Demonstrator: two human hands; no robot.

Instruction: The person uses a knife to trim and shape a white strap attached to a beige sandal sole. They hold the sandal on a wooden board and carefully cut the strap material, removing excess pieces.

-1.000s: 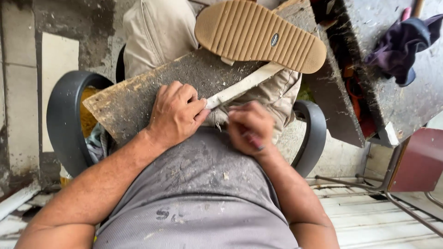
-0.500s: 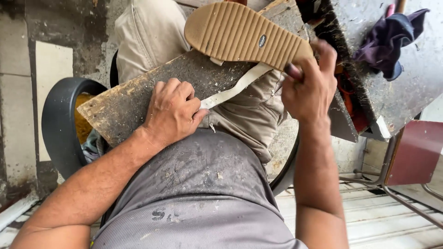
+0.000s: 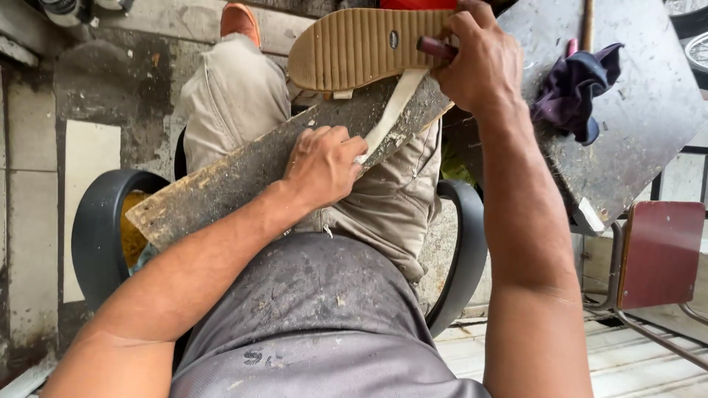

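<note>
My right hand [image 3: 479, 63] grips a dark-handled tool [image 3: 436, 48] at the far right, against the heel of a tan ribbed shoe sole [image 3: 361, 48]. My left hand [image 3: 324, 166] presses a pale strip [image 3: 391, 110] onto the worn board [image 3: 243, 177] across my lap. The strip runs up to the sole. A purple cloth [image 3: 575, 88] lies on the grey table [image 3: 634, 147], right.

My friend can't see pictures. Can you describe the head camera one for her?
A seated person's left hand presses a pale strip onto a worn wooden board across their lap. Their right hand grips a dark-handled tool beside a tan shoe sole.
</note>
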